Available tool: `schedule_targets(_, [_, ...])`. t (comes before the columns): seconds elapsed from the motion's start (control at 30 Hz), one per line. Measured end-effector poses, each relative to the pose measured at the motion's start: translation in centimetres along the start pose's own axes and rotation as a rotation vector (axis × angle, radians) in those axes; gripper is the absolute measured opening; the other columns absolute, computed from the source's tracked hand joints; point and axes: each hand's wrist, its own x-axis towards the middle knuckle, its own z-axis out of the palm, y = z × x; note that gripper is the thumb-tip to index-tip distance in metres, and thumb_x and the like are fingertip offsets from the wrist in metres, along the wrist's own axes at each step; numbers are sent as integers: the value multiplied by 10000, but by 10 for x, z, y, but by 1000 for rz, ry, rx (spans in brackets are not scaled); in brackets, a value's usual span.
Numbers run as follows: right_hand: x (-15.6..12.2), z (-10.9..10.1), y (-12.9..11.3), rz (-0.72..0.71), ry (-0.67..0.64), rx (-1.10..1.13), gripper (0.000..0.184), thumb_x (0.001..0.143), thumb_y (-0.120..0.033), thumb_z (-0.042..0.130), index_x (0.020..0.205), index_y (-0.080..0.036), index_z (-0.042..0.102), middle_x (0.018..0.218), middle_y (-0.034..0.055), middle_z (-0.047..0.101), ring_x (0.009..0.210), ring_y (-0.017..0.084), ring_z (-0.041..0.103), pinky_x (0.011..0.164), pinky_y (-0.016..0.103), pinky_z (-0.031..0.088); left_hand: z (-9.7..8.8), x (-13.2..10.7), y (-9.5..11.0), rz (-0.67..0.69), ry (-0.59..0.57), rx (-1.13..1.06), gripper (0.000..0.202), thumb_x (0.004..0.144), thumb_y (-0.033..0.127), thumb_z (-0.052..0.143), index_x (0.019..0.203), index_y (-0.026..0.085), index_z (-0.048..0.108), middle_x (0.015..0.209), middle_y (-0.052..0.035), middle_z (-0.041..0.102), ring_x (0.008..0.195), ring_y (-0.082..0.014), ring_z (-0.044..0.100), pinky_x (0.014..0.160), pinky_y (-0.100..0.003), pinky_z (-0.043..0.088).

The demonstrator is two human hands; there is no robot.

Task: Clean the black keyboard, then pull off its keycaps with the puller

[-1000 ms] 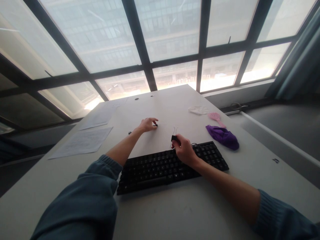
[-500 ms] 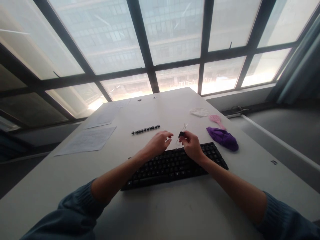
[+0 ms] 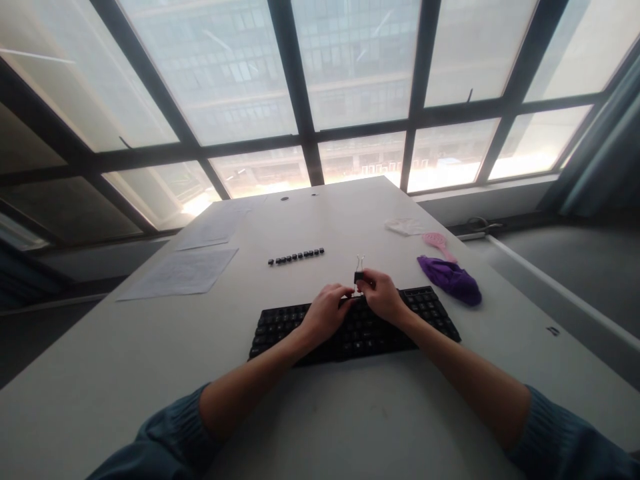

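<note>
My right hand (image 3: 384, 297) pinches a black binder clip (image 3: 359, 275) with silver wire handles, held upright over the back edge of a black keyboard (image 3: 280, 330). The clip's lower handle points down to the keys. My left hand (image 3: 326, 312) rests over the keyboard's middle, thumb and forefinger closed close to that lower handle. What lies between those left fingertips is too small to make out. Both hands cover part of the keys. Beyond the keyboard, several loose black keycaps (image 3: 299, 256) stand in a slanting row on the white table (image 3: 175, 360).
To the right lie a purple cloth item (image 3: 450, 280), a pink hairbrush (image 3: 437, 243) and a white crumpled packet (image 3: 404, 227). Paper sheets (image 3: 183, 273) lie at the left. A small dark mark (image 3: 553, 331) is near the right edge. Windows stand behind the table.
My left hand has moved right and down to the clip, its fingers closing from an apart pose. The right hand has turned the clip more upright and lowered it slightly.
</note>
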Motion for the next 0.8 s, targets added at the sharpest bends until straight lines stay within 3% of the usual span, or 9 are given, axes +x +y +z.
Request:
schedule_targets(0.2, [0,0,1,-20,-44,-24,176,845,-213,518,672,-191,542,619,-24,550,612,141,473,582,260,340,-5,3,2,-18,-56,2,180,890,230,597,1035,224,703,1002,-73,707,962,-237,632,899,-380,486])
schedule_targets(0.4, [-5,2,0,-93,-37,-74,177,825,-167,522,651,-196,500,648,-21,527,641,144,473,609,266,339,-10,13,4,13,-151,-4,137,882,208,574,898,199,710,859,-57,696,836,-212,637,802,-332,489])
schedule_targets(0.6, [-9,1,-1,-152,-19,-96,201,841,-160,517,651,-205,469,676,-11,513,660,151,470,627,273,350,-1,17,0,5,-115,-15,115,853,223,616,846,200,729,856,-54,678,822,-207,642,789,-320,504])
schedule_targets(0.8, [-11,-1,-1,-171,-8,-74,207,845,-153,514,650,-207,467,684,-10,507,667,151,466,629,277,355,5,12,6,56,-20,-22,170,891,189,546,920,213,712,943,-74,678,924,-227,630,853,-356,514])
